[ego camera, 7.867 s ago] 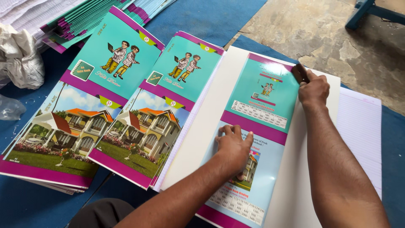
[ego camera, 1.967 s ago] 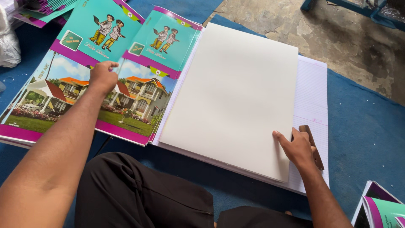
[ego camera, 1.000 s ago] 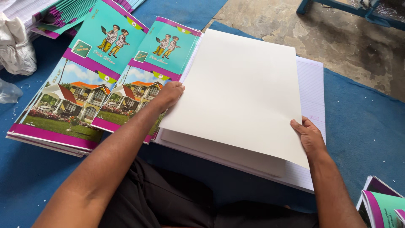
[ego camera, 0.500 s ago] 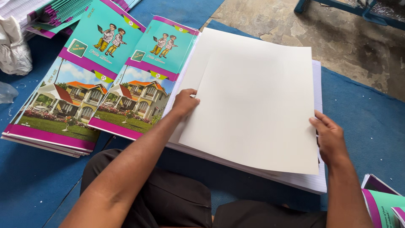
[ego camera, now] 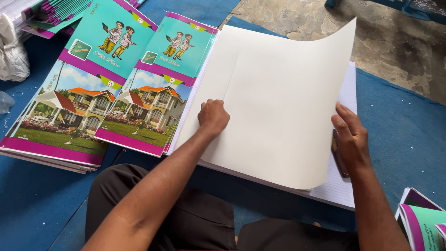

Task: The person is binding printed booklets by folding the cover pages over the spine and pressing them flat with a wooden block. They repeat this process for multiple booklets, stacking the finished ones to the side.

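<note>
The blank cream sheet is a large, plain piece of stiff paper or thin card, unprinted on the side that shows, with a faint vertical crease line running down its left part. It lies over a stack of white ruled paper on the blue mat, just right of the printed covers. Its right edge is lifted off the stack and curls upward, so the top right corner stands in the air while the left part stays flat.

The left hand rests on the sheet's left part, fingers curled under into a loose fist, knuckles pressing the sheet down. The right hand is at the sheet's right edge, fingers stretched out and held together along the raised edge; whether the thumb pinches it from behind cannot be told. Just beside this hand a dark narrow tool lies on the ruled paper, partly hidden by the sheet.

To the left lie two piles of glossy covers, teal and magenta, showing cartoon children above and houses with gardens below. More such covers peek in at the lower right corner.
</note>
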